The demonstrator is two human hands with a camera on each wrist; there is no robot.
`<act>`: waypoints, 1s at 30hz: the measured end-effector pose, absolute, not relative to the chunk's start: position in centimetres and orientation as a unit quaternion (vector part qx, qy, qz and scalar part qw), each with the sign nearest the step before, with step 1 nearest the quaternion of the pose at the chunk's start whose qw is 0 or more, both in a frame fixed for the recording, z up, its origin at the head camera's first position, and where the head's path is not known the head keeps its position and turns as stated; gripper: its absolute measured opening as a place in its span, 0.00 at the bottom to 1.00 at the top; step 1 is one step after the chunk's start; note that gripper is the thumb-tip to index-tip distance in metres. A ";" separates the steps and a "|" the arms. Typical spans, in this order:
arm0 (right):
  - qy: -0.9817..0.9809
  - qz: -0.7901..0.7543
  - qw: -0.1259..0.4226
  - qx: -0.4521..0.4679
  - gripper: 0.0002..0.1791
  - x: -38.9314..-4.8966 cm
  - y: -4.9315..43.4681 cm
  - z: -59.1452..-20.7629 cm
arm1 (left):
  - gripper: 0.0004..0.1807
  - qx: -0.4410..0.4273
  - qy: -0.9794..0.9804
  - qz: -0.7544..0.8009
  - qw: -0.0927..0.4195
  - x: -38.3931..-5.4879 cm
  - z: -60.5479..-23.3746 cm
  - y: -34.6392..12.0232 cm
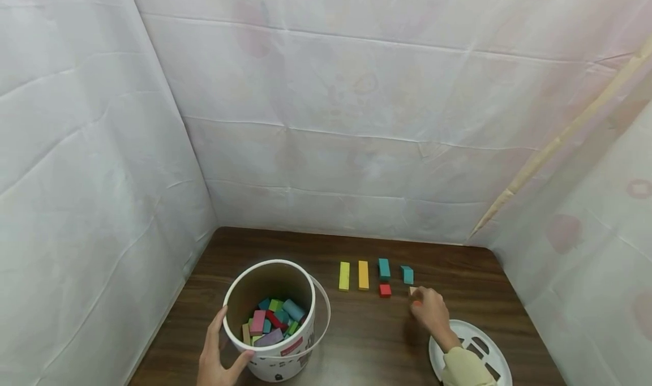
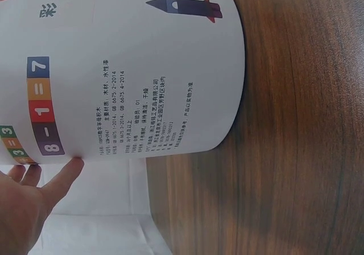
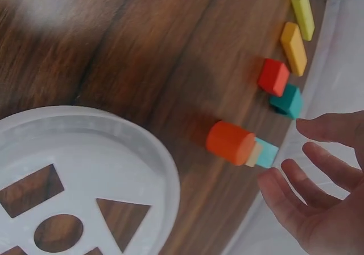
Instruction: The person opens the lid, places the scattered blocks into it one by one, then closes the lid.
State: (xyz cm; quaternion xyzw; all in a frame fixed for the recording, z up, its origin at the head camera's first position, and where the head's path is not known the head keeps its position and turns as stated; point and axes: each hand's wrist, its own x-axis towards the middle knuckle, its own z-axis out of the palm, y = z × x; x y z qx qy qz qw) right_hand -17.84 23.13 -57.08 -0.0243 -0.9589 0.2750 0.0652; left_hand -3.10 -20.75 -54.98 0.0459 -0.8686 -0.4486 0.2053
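My left hand [image 1: 216,352] rests against the near left side of a white bucket [image 2: 187,78], thumb and fingers spread along its outside by the rim. Inside the bucket lie several coloured wooden blocks [image 1: 272,321]. Over the table's right part, my right hand [image 1: 430,313] is beside an orange cylinder block [image 3: 227,143] and a small plain wood block [image 1: 412,290]. In the right wrist view its fingers [image 3: 324,127] are spread, with nothing between them. The cylinder stands in front of the plain block and a light teal block [image 3: 266,152].
A white lid [image 1: 499,363] with shaped holes lies under my right forearm. Behind, a lime block [image 1: 344,276], a yellow block [image 1: 363,275], a teal block [image 1: 384,269] and a red block [image 1: 385,291] stand near one another. White sheets [image 1: 326,165] enclose the table.
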 end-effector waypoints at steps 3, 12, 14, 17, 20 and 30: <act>-0.961 0.272 0.041 -0.035 0.12 -18.0 23.5 -57.7 | 0.52 0.055 -0.865 -0.461 0.192 -3.1 -55.0 -20.7; -0.965 0.257 0.008 -0.047 0.18 -18.1 23.9 -59.1 | 0.53 0.061 -0.861 -0.468 0.192 -3.3 -55.3 -20.7; -0.966 0.255 0.004 -0.049 0.20 -18.1 23.9 -59.5 | 0.53 0.061 -0.861 -0.467 0.193 -3.3 -55.3 -20.7; -0.966 0.254 0.003 -0.051 0.22 -18.1 23.8 -60.1 | 0.54 0.060 -0.861 -0.465 0.196 -3.3 -55.4 -20.8; -0.966 0.253 0.007 -0.050 0.21 -18.2 23.7 -60.4 | 0.54 0.060 -0.862 -0.462 0.201 -3.3 -55.4 -20.8; -0.967 0.250 0.053 -0.018 0.04 -17.8 24.0 -60.9 | 0.54 0.063 -0.861 -0.461 0.205 -3.3 -55.4 -20.9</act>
